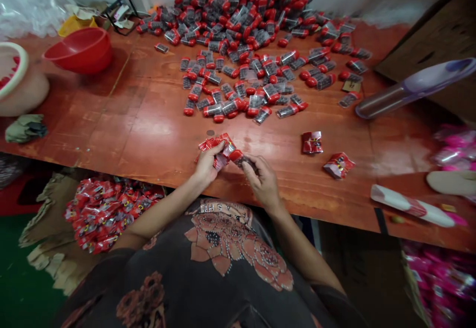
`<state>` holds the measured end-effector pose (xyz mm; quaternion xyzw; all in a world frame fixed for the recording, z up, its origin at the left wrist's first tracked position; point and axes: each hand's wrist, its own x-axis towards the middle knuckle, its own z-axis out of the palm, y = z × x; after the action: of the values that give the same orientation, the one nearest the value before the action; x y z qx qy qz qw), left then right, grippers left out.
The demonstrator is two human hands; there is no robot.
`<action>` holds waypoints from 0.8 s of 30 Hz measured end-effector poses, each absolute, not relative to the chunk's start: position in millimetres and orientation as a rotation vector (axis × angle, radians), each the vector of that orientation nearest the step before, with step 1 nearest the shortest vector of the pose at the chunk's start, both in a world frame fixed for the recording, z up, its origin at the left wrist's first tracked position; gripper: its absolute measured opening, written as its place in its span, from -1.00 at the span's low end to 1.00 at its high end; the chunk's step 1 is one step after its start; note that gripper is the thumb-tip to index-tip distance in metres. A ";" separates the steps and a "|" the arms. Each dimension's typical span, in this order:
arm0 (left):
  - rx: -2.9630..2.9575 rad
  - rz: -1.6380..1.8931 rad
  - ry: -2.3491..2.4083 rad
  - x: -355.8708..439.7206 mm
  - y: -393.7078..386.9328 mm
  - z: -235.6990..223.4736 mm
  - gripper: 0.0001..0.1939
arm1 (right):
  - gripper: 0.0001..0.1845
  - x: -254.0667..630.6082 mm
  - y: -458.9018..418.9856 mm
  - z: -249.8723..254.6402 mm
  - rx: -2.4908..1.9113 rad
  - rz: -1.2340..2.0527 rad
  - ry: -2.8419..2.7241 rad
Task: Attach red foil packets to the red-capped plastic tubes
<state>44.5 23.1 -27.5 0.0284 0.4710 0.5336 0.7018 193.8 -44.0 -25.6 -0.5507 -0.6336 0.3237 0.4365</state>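
My left hand [208, 165] is closed on red printed plastic packets [219, 143], its thumb lying across the top. In the fingers of my right hand [262, 179] is a small clear container [238, 157] with a red cap and dark contents. Its red end meets the packets at their right edge; whether it sits inside one I cannot tell. Beyond my hands, many similar red-capped containers [230, 102] lie loose and heaped toward the wall. Two filled red packets, a nearer packet [339, 165] and a farther packet [312, 142], rest to the right of my right hand.
A red bowl [80, 53] and a cream bucket [22, 87] stand at the left, near a crumpled cloth [25, 128]. Below the table edge, a carton holds red packets [104, 214]. On the right lie a clear purple-ended tube [412, 87] and a white roll [411, 206].
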 end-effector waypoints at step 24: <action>0.463 1.384 1.119 52.3 6.3 -16.7 -0.70 | -0.72 185.1 -54.8 -35.3 -1.376 1.024 -1.262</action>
<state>52.3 6.3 -16.7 0.2002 0.4840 0.5986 0.6061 185.1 -54.8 -35.3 -0.5652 -0.5185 0.4205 0.4846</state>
